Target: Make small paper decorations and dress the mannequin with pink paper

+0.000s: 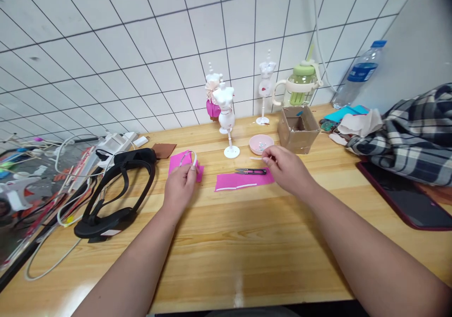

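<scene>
My left hand is closed in a pinch on a thin white strip that loops up over a pink felt piece. My right hand hovers with fingertips pinched together just right of small black thread snips. The snips lie on a pink felt rectangle with a white strip along its lower edge. What the right fingertips hold is too small to make out. A white mini mannequin stands just behind the felt.
A pink bowl and an open cardboard box sit behind my right hand. Two more mannequins, a green-lidded cup and a water bottle line the tiled wall. A black headband and cables lie left, plaid cloth right.
</scene>
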The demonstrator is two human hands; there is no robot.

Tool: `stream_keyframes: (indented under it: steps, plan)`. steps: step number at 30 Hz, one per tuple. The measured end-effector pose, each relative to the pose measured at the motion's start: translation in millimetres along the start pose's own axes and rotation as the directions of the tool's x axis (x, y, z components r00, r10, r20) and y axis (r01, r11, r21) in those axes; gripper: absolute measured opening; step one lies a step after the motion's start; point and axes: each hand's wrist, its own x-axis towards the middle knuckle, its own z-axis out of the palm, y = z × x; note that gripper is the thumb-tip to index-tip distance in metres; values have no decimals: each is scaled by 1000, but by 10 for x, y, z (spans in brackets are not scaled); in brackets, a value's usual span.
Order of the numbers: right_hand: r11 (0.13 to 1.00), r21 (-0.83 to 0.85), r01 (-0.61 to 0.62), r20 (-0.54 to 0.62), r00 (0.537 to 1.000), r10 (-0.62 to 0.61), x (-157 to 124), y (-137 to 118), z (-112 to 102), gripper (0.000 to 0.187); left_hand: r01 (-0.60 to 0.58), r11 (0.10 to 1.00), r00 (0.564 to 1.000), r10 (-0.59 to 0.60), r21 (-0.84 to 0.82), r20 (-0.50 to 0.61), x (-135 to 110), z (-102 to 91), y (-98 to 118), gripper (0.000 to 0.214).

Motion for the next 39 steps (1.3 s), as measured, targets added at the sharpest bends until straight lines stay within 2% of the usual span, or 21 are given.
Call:
stream_keyframes:
  steps: [2,4,7,9,10,11,13,14,16,21,24,27,39]
  plan:
    - [992,1,-129,139,982,127,69,149,-80,22,-57,975,997,46,213,56,49,18,-81,35]
    - [969,-5,-249,298,924,239,101,260,-114,30,-77,935,996,58,347,65,46,55,-85,42]
    - [949,8,-316,491,828,271,95,360,-93,33,-108,905,994,110,412,20,-34,105,41,50]
    - [947,27,-321,565,786,251,81,404,-55,30,-253,901,967,242,352,76,-111,136,180,45]
    - [944,32,-328,583,774,249,75,424,-34,28,-368,886,929,339,281,146,-149,155,257,43]
    - [942,29,-335,587,768,255,71,443,-14,27,-476,859,872,434,189,227,-183,178,334,41]
    - [938,13,-347,586,763,274,68,478,24,26,-605,794,758,555,53,343,-233,232,483,39]
    - [937,6,-349,586,760,279,69,493,40,26,-639,769,716,584,22,382,-244,259,553,39]
    - [939,-4,-343,590,757,280,70,513,69,26,-656,755,688,592,11,420,-235,305,681,37]
    - [949,-81,-304,609,739,288,67,502,116,28,-665,744,678,565,64,470,-114,410,959,26]
    - [950,-110,-292,599,744,298,63,477,133,30,-649,750,709,539,124,454,-73,509,1046,26]
    - [948,-135,-287,584,750,310,65,462,149,29,-620,776,733,522,114,436,-86,585,1036,27]
    - [931,-208,-299,552,750,364,55,413,176,27,-631,773,718,548,69,429,-108,590,927,28]
